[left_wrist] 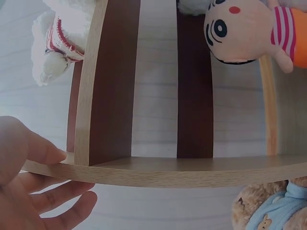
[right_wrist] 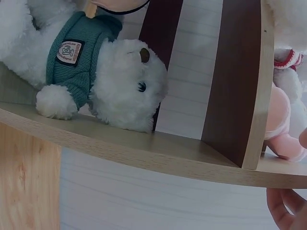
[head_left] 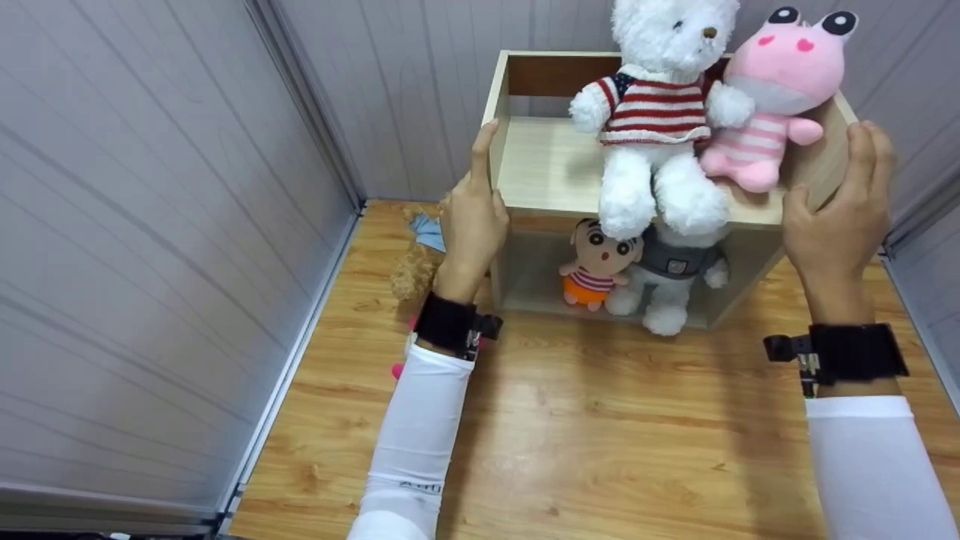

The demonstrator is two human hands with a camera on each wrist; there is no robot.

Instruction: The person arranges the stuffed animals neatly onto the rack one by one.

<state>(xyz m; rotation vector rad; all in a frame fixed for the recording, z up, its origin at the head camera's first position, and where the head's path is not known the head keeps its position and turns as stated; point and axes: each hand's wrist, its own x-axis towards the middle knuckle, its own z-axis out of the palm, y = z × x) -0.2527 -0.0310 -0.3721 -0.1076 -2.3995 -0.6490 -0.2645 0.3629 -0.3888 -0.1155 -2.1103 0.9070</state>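
A small two-level wooden shelf [head_left: 544,161] stands on the floor between both hands. My left hand [head_left: 472,225] grips its left side panel, thumb inside and fingers outside in the left wrist view. Across from it, my right hand [head_left: 844,210] holds the right panel's front edge. On the upper board sit a white teddy bear [head_left: 656,112] in a striped sweater and a pink frog plush [head_left: 787,67], side by side. The lower compartment has a boy doll [head_left: 592,262] in orange shorts beside another white bear [right_wrist: 127,88] in a green sweater.
Outside the shelf's left panel, a brown teddy bear [left_wrist: 283,206] in blue lies on the floor, partly behind my left wrist. A pink item [head_left: 397,370] shows beside that forearm. Grey panel walls [head_left: 172,187] enclose the wooden floor [head_left: 600,427].
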